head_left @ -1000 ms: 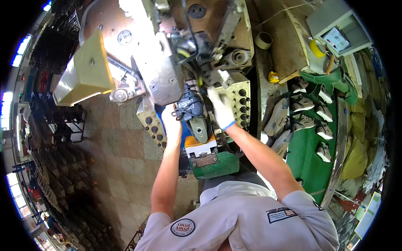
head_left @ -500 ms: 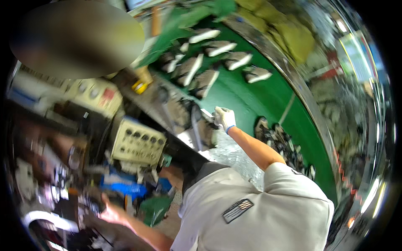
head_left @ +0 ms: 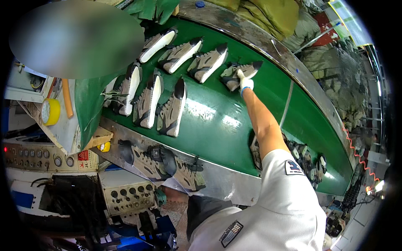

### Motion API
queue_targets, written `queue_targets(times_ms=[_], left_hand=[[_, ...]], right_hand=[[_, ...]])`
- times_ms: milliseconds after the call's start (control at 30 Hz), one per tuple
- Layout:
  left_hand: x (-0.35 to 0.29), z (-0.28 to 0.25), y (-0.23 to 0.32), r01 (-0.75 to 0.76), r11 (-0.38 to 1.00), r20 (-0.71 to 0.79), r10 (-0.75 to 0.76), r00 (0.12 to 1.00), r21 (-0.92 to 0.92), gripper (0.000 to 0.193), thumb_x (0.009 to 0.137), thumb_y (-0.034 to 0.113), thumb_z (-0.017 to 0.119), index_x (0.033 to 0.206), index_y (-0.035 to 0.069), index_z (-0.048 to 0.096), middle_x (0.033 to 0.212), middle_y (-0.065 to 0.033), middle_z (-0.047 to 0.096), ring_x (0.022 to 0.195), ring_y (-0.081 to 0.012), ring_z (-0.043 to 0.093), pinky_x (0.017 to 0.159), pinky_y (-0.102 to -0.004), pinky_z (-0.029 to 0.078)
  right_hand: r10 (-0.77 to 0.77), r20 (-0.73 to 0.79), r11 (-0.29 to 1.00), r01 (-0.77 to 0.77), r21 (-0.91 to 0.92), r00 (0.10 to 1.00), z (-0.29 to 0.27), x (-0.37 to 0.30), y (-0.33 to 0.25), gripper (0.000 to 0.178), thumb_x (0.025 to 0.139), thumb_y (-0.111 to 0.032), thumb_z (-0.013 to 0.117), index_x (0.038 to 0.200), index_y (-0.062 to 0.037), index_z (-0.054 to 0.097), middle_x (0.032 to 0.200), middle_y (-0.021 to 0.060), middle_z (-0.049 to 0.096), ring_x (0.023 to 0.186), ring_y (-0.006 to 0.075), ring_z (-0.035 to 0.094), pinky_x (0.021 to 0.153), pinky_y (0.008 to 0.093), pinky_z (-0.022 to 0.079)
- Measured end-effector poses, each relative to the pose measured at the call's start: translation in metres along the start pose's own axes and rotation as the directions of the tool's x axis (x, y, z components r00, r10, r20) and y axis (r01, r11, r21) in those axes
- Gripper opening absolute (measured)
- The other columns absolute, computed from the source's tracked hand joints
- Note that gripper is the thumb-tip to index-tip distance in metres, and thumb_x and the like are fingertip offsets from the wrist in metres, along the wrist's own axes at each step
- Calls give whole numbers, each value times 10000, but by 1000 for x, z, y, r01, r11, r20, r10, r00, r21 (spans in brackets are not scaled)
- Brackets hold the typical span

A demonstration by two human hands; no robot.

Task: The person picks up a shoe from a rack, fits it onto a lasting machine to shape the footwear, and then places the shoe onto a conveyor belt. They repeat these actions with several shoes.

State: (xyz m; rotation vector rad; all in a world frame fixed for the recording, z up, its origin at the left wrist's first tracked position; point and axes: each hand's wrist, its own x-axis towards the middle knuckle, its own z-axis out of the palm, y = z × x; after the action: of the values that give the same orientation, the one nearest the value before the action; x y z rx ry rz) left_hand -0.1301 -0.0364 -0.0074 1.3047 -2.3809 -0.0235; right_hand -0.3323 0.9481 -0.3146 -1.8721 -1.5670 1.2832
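My right hand point(head_left: 246, 80), in a white glove, reaches far out over the green conveyor belt point(head_left: 217, 100). Its fingers close around the side of a grey-brown unfinished shoe point(head_left: 230, 76) with a dark toe, which lies on its side. The glove hides part of the shoe's pale underside. To the left, similar shoes rest in two rows, among them one shoe point(head_left: 210, 62) nearest my hand and another point(head_left: 172, 109) closer to me. My left hand is out of view.
On the metal ledge along the belt's near side sit two more shoes point(head_left: 146, 161) point(head_left: 187, 173). Dark shoes point(head_left: 307, 161) cluster at the belt's right end. A machine panel with knobs point(head_left: 129, 198) stands at lower left, below a yellow tape roll point(head_left: 50, 112). Green sacks point(head_left: 268, 16) lie beyond the belt.
My right hand has moved from beside the near ledge out to the shoe on the belt's far side. My bare left hand, earlier at lower left, has left the view. The view has shifted.
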Motion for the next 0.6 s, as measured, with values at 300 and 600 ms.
queue_targets(times_ms=[300, 600], left_hand=[[12, -55, 5, 263, 941, 126, -241, 962, -212, 422, 841, 337, 809, 826, -79, 737, 811, -152, 739, 640, -180, 603, 693, -374, 540], [35, -32, -22, 171, 597, 131, -109, 985, -784, 305, 744, 100, 831, 1002, 19, 691, 897, -38, 694, 799, -153, 625, 777, -314, 503]], right_hand=[[-172, 806, 722, -484, 495, 566, -13, -65, 21, 520, 949, -352, 674, 1343, -28, 573, 1314, 177, 633, 1150, 339, 634, 954, 518, 530], [-383, 923, 560, -804, 199, -39, -117, -465, 30, 602, 975, -434, 520, 1476, -106, 455, 1463, 126, 508, 1315, 346, 483, 1115, 582, 335]])
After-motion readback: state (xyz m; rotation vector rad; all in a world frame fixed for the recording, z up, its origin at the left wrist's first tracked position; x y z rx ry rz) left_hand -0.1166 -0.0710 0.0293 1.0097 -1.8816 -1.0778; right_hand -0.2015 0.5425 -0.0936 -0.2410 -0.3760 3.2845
